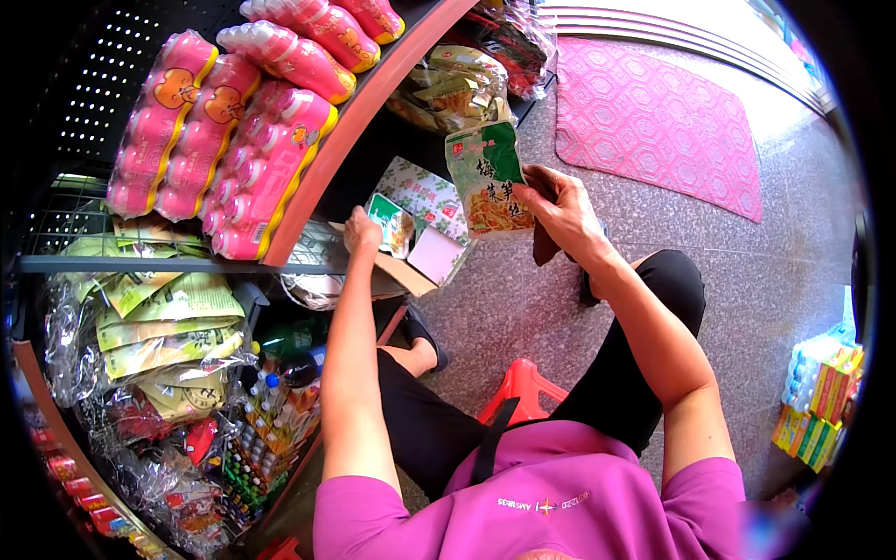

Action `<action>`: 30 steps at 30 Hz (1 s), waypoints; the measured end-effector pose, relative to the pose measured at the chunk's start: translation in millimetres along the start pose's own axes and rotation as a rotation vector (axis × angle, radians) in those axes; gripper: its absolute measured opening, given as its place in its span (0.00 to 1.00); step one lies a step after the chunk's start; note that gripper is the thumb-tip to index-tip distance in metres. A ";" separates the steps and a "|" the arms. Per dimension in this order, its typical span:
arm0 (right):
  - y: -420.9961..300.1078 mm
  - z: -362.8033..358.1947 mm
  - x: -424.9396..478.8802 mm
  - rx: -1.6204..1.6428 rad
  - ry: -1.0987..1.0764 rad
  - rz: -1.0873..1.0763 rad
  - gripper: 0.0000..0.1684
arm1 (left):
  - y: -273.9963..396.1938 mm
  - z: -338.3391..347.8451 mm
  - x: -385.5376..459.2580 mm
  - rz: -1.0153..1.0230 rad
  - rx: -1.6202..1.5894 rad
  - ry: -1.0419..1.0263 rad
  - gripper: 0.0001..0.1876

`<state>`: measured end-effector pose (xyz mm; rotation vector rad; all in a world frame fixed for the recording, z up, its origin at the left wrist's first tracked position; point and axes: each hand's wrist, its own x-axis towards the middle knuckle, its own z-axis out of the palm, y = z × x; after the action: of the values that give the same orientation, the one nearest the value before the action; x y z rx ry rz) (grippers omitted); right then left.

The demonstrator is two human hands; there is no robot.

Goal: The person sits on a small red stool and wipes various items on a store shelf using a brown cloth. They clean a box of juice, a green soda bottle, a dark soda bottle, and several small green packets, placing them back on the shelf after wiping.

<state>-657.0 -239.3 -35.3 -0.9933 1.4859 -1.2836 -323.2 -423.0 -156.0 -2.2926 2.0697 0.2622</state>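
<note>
My right hand point(560, 203) grips a green and clear food packet point(490, 182) by its right edge, held up over the floor; the packet bears writing and a picture of shredded food. Some dark brown thing hangs beneath that hand; what it is I cannot tell. My left hand point(362, 231) is at the left side of an opened cardboard box point(427, 182) with a leaf pattern. A similar packet point(392, 225) lies in the box beside my fingers. Whether those fingers hold the box's edge is unclear.
Shrink-wrapped pink bottles point(231, 140) stand on the shelf at left, above bagged green packets point(168, 315). More bagged packets point(462, 87) lie beyond the box. A red plastic stool point(525, 385) is under me. A pink mat point(651, 119) covers floor at upper right.
</note>
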 end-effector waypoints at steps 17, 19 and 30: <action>128.8 91.2 33.7 -0.294 0.029 0.179 0.23 | -13.6 -117.2 -145.7 0.190 -1.789 -0.168 0.07; 141.3 116.7 36.1 -0.250 0.083 0.276 0.23 | -23.7 -112.7 -155.5 0.096 -1.868 -0.134 0.08; 228.0 175.8 71.2 -0.089 0.516 0.376 0.32 | -54.5 -69.1 -176.0 -0.137 -2.052 -0.197 0.06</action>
<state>-509.2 -322.3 -278.7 -0.4091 2.0222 -1.2522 -279.1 -253.9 -65.5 -2.2364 1.1826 3.5161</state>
